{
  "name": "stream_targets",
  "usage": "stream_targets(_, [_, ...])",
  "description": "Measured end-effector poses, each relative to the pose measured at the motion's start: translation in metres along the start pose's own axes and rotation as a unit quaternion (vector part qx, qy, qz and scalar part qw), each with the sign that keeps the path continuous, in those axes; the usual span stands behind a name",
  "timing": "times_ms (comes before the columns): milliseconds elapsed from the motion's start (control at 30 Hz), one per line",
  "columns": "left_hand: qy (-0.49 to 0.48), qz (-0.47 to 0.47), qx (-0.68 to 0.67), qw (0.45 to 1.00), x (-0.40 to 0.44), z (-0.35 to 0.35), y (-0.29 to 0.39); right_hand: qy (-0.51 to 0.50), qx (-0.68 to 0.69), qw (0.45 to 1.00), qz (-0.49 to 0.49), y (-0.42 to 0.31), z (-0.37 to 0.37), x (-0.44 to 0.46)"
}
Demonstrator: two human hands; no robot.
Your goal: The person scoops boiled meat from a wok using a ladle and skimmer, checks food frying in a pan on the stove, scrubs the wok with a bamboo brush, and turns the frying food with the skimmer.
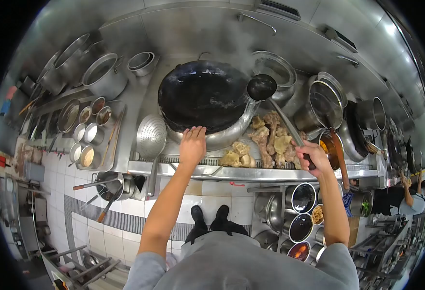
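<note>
A large black wok (173,84) sits in the round steel burner ring, its inside dark and shiny. My left hand (193,145) is at the wok's near edge, fingers close together and bent over the rim. In my right hand (315,157) is the handle of a ladle (261,88); its dark bowl hangs at the wok's right edge, with steam around it. Pale chunks of bony meat (270,137) lie on the stove's front ledge between the wok and my right hand. A perforated skimmer (151,137) rests left of the wok, handle toward me.
Right of the meat stand steel pots (324,104) and a wooden-handled tool (338,154). A lidded pot (275,70) is behind the ladle. On the left, a tray (118,150) carries several small seasoning bowls. Below right, containers of sauce (303,197) fill a rack. Another person (412,203) works far right.
</note>
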State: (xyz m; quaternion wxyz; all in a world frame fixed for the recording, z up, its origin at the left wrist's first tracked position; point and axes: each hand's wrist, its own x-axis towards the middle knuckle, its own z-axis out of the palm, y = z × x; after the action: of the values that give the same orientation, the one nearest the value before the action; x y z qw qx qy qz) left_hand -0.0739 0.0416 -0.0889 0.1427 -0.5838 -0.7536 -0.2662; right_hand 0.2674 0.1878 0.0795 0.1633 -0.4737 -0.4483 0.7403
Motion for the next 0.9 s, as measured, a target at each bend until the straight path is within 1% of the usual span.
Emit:
stream_targets(33, [-0.001,0.005,-0.002,1.000,0.001,0.000,0.000,0.012,-0.028,0.999,-0.009,0.000,0.004,-0.004])
stream_targets(167, [0.007,0.011,-0.003,1.000,0.002,0.000,0.000,-0.014,-0.061,0.998,-0.003,0.003,0.016,-0.016])
stream_targets(233, [0.025,0.018,0.007,1.000,0.003,0.001,0.000,-0.017,-0.061,0.998,0.023,0.002,0.027,-0.017])
stream_targets(300, [0.026,-0.002,-0.024,0.999,0.004,0.003,0.001,-0.045,-0.047,0.998,0.022,0.007,0.037,-0.009])
stream_targets(433, [0.021,-0.022,-0.040,0.999,0.017,0.008,0.001,-0.047,-0.065,0.997,0.017,0.029,0.069,0.015])
stream_targets(467, [0.020,-0.019,-0.040,0.999,0.020,0.011,0.001,-0.045,-0.111,0.992,-0.033,0.043,0.074,0.025])
stream_targets(500, [0.017,-0.016,-0.006,1.000,0.022,0.017,-0.003,-0.043,-0.155,0.983,-0.083,0.049,0.082,0.027])
stream_targets(533, [0.015,-0.012,0.030,0.999,0.024,0.022,-0.007,-0.033,-0.151,0.983,-0.103,0.046,0.085,0.021])
stream_targets(567, [0.016,-0.007,0.032,0.999,0.029,0.027,-0.013,-0.032,-0.147,0.983,-0.107,0.043,0.081,0.014])
stream_targets(633, [-0.021,0.029,0.041,0.999,0.041,0.040,-0.027,-0.012,-0.115,0.985,-0.130,0.037,0.068,-0.004])
stream_targets(667, [0.042,0.069,0.025,0.996,0.049,0.045,-0.035,0.020,-0.121,0.985,-0.125,0.030,0.063,-0.019])
stream_targets(700, [0.042,0.074,0.025,0.996,0.062,0.042,-0.038,0.022,-0.117,0.985,-0.128,0.030,0.055,-0.028])
stream_targets(767, [0.050,0.091,0.038,0.994,0.089,0.019,-0.040,0.078,-0.120,0.978,-0.150,0.039,0.036,-0.046])
stream_targets(833, [0.077,0.101,0.069,0.990,0.136,-0.011,-0.041,0.096,-0.112,0.979,-0.141,0.051,0.021,-0.061])
stream_targets(867, [0.081,0.108,0.060,0.989,0.166,-0.023,-0.048,0.108,-0.111,0.979,-0.135,0.057,0.015,-0.068])
stream_targets(900, [0.031,0.066,0.049,0.996,0.203,-0.042,-0.047,0.113,-0.106,0.979,-0.136,0.065,0.011,-0.073])
